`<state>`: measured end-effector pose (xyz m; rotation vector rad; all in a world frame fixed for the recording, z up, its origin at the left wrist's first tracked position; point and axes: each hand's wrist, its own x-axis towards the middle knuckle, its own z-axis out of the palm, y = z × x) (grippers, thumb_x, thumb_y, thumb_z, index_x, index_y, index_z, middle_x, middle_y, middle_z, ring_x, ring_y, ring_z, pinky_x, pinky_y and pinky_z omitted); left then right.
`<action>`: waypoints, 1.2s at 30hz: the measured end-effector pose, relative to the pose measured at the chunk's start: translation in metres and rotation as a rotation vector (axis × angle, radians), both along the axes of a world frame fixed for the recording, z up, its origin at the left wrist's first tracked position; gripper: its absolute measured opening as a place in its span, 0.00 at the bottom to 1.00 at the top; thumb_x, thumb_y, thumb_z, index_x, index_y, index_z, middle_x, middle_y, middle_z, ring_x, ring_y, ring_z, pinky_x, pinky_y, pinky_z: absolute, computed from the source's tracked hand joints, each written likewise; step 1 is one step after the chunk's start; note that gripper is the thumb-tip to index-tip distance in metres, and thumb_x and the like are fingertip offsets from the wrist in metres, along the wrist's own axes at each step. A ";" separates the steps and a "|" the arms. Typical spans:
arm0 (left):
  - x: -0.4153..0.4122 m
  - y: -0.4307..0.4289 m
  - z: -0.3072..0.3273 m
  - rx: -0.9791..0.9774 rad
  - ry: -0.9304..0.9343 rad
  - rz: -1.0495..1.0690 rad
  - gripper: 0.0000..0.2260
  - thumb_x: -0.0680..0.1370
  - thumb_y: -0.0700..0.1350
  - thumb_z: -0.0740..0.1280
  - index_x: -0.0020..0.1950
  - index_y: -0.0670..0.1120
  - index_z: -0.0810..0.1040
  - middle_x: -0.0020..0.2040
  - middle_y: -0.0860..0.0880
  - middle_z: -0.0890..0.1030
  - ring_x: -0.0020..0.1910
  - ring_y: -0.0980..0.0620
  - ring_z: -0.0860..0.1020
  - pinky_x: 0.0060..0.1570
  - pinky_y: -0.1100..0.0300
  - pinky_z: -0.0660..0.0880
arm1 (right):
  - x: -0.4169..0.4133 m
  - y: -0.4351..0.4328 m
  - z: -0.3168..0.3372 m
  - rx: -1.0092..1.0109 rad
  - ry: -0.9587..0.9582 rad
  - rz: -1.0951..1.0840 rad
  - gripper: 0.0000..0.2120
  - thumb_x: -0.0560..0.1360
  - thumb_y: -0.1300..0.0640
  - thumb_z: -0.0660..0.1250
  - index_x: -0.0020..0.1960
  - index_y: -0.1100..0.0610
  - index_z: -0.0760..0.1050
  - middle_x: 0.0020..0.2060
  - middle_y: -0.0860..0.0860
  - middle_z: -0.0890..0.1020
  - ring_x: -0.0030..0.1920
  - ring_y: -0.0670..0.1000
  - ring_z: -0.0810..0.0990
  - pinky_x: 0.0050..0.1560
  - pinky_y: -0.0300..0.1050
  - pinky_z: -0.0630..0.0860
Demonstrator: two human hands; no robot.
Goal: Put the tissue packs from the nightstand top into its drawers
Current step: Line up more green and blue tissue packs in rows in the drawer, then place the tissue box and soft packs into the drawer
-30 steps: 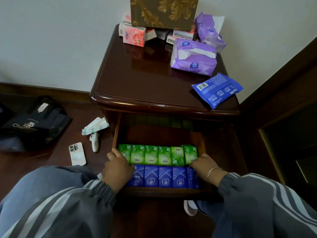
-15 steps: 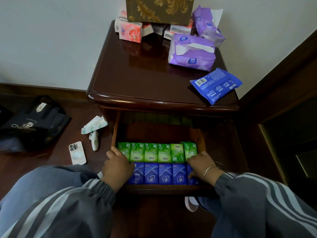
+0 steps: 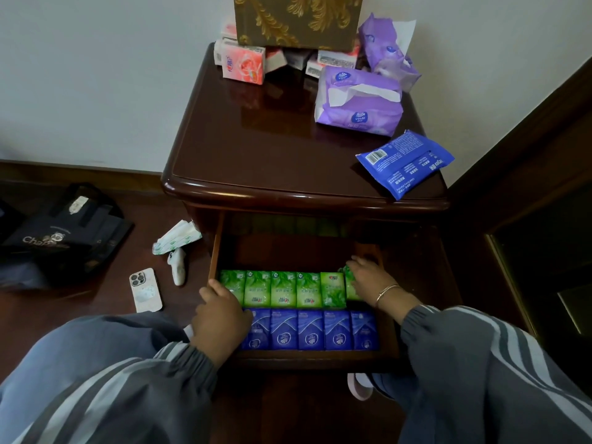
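The dark glossy nightstand top (image 3: pixel 256 149) carries purple soft tissue packs (image 3: pixel 358 104) and a flat blue pack (image 3: pixel 405 163). Step in hand: squaring green pocket packs (image 3: pixel 283 288) in the open wooden drawer (image 3: pixel 307 358). The right hand (image 3: pixel 368 278) curls over the rightmost green pack (image 3: pixel 350 288). The left hand (image 3: pixel 219 318) abuts the row's left end, grip indiscernible. The next move calls for reaching up to the top.

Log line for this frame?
left hand: on leftmost packs | right hand: grips rightmost green pack | nightstand top: purple pack, blue pack, pink pack
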<state>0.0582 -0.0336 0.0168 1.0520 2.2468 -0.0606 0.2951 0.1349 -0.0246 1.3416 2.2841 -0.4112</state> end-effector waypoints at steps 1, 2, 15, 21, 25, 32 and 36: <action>0.000 0.000 -0.001 0.000 0.001 0.000 0.40 0.77 0.53 0.63 0.76 0.35 0.42 0.73 0.37 0.56 0.64 0.37 0.70 0.60 0.48 0.71 | -0.003 0.004 -0.004 -0.035 -0.038 -0.012 0.30 0.75 0.67 0.58 0.75 0.59 0.55 0.75 0.57 0.56 0.73 0.58 0.61 0.72 0.51 0.61; -0.001 0.000 -0.002 0.002 0.002 0.001 0.40 0.77 0.53 0.63 0.76 0.35 0.42 0.73 0.37 0.56 0.64 0.37 0.70 0.60 0.48 0.71 | -0.007 0.009 -0.006 -0.067 -0.079 -0.022 0.32 0.74 0.68 0.57 0.76 0.57 0.52 0.76 0.57 0.53 0.74 0.58 0.59 0.73 0.52 0.60; -0.002 0.002 -0.011 0.057 0.032 0.039 0.39 0.77 0.50 0.63 0.76 0.35 0.44 0.71 0.37 0.59 0.62 0.37 0.72 0.57 0.49 0.71 | -0.017 0.019 -0.003 -0.167 -0.308 0.181 0.22 0.76 0.64 0.61 0.69 0.58 0.67 0.65 0.57 0.74 0.63 0.57 0.74 0.59 0.47 0.73; -0.011 -0.001 -0.012 0.116 -0.035 0.069 0.36 0.76 0.47 0.63 0.77 0.37 0.48 0.70 0.38 0.63 0.61 0.37 0.73 0.56 0.49 0.72 | -0.008 0.000 0.018 -0.086 -0.092 0.009 0.26 0.75 0.66 0.60 0.71 0.57 0.63 0.66 0.58 0.72 0.65 0.58 0.71 0.64 0.51 0.70; -0.020 -0.008 -0.009 0.191 -0.100 0.105 0.34 0.75 0.46 0.64 0.77 0.43 0.51 0.65 0.38 0.70 0.59 0.36 0.75 0.53 0.51 0.72 | -0.005 -0.031 0.065 -0.042 0.028 0.052 0.25 0.75 0.62 0.63 0.71 0.53 0.64 0.68 0.54 0.70 0.66 0.56 0.71 0.64 0.48 0.71; -0.036 -0.017 0.015 0.203 -0.158 0.013 0.21 0.75 0.46 0.66 0.67 0.43 0.70 0.60 0.40 0.78 0.60 0.41 0.76 0.56 0.54 0.73 | 0.010 -0.046 0.181 0.726 0.727 0.157 0.12 0.70 0.56 0.66 0.53 0.57 0.79 0.49 0.53 0.83 0.53 0.56 0.80 0.53 0.51 0.75; -0.053 -0.003 0.068 0.176 -0.196 -0.160 0.18 0.77 0.51 0.66 0.65 0.47 0.73 0.60 0.48 0.79 0.59 0.50 0.77 0.58 0.60 0.72 | 0.008 0.014 0.204 0.808 0.637 -0.187 0.23 0.72 0.49 0.67 0.65 0.56 0.73 0.66 0.55 0.73 0.70 0.60 0.66 0.66 0.56 0.64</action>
